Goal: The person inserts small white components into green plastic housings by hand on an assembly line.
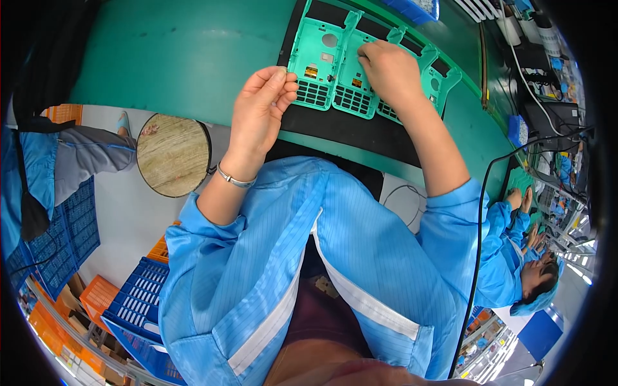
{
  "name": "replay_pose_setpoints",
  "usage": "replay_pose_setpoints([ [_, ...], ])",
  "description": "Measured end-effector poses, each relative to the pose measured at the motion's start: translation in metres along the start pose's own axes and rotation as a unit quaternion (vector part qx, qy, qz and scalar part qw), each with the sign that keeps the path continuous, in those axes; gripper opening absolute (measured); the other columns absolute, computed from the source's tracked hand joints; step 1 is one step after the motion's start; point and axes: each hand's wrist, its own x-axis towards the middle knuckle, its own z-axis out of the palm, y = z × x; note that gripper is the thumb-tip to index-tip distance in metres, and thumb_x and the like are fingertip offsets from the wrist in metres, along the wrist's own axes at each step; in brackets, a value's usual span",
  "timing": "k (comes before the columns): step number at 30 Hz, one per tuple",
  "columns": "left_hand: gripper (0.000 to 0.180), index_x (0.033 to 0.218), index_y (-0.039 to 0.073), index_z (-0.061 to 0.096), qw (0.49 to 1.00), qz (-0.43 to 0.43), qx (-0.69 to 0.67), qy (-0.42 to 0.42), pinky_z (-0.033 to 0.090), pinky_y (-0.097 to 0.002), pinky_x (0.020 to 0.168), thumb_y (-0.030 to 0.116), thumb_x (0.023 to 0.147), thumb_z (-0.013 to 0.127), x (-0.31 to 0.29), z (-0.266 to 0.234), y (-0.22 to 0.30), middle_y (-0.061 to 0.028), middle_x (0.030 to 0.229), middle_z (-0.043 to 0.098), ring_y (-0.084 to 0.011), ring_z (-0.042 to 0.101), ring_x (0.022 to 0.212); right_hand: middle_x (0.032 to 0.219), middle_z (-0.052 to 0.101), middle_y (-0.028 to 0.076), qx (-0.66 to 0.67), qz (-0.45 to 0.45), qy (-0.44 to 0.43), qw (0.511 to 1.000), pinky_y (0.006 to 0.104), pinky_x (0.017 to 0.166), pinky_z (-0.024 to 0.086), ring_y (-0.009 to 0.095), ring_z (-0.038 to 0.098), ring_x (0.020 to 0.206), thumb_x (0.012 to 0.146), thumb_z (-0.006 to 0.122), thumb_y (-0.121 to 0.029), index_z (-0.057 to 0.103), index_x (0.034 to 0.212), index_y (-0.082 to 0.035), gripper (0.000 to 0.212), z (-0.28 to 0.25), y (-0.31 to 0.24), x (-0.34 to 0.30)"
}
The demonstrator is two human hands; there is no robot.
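Several green plastic housings with grid-like keypad openings lie side by side on a black mat [309, 122]. Beside the leftmost housing [317, 48] is my left hand [261, 106], its thumb and forefinger pinched together. Anything between those fingertips is too small to make out. My right hand [393, 72] reaches over the second housing [353, 71], fingers bent and tips down against its upper part. Whatever its fingertips hold is hidden beneath the hand. Small amber-coloured pieces show inside both of these housings. Part of another housing [444, 80] appears to the right of my right wrist.
The green worktop [174, 58] stretches left. Blue bins [415, 9] of small parts stand at its far side. A round stool [174, 154] and blue crates [138, 302] are on the left. A black cable [484, 212] runs down the right, near a co-worker [515, 270].
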Motion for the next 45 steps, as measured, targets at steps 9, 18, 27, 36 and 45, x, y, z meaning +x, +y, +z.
replay_pose_setpoints([
  [9, 0.015, 0.098, 0.002, 0.055, 0.998, -0.002, -0.054, -0.022, 0.050, -0.0215, 0.071, 0.013, 0.087, 0.055, -0.004, -0.007, 0.003, -0.0082, 0.092, 0.061, -0.0106, 0.059, 0.080, 0.061, 0.059, 0.009, 0.171, 0.128, -0.003, 0.977, 0.0342, 0.051, 0.045, 0.024, 0.056, 0.054, 0.069, 0.057, -0.015, 0.060, 0.068, -0.003, 0.013, -0.007, -0.007, 0.009],
  [18, 0.014, 0.097, 0.003, 0.057, 0.999, 0.018, -0.034, 0.001, 0.050, -0.0212, 0.072, 0.013, 0.087, 0.055, -0.001, -0.008, 0.008, -0.0080, 0.093, 0.062, -0.0106, 0.060, 0.079, 0.053, 0.050, 0.004, 0.326, 0.231, -0.270, 0.876, 0.0273, 0.046, 0.036, 0.013, 0.045, 0.047, 0.065, 0.055, -0.014, 0.051, 0.054, -0.002, 0.017, -0.002, -0.001, 0.037],
  [27, 0.015, 0.097, 0.002, 0.057, 0.999, 0.023, -0.028, -0.008, 0.050, -0.0213, 0.070, 0.013, 0.087, 0.055, 0.001, -0.004, 0.009, -0.0075, 0.091, 0.062, -0.0101, 0.059, 0.077, 0.052, 0.047, 0.003, 0.311, 0.262, -0.348, 0.845, 0.0248, 0.042, 0.030, 0.010, 0.040, 0.043, 0.064, 0.056, -0.011, 0.052, 0.058, -0.003, 0.011, -0.002, 0.003, 0.048],
  [36, 0.015, 0.098, 0.002, 0.056, 1.000, 0.025, -0.015, -0.011, 0.050, -0.0217, 0.069, 0.011, 0.086, 0.056, 0.006, -0.004, 0.009, -0.0069, 0.086, 0.061, -0.0106, 0.059, 0.076, 0.086, 0.062, 0.014, 0.216, 0.118, 0.024, 0.969, 0.0384, 0.071, 0.048, 0.032, 0.059, 0.077, 0.079, 0.052, -0.014, 0.063, 0.095, -0.006, 0.021, 0.006, -0.021, -0.012],
  [45, 0.016, 0.097, 0.000, 0.058, 1.000, 0.007, -0.011, -0.025, 0.051, -0.0227, 0.070, 0.012, 0.086, 0.056, 0.005, 0.000, 0.013, -0.0096, 0.089, 0.063, -0.0128, 0.061, 0.078, 0.093, 0.055, 0.010, 0.025, 0.002, 0.056, 0.998, 0.0340, 0.069, 0.046, 0.027, 0.052, 0.081, 0.062, 0.053, 0.004, 0.058, 0.100, 0.000, 0.038, 0.002, -0.043, -0.028],
])
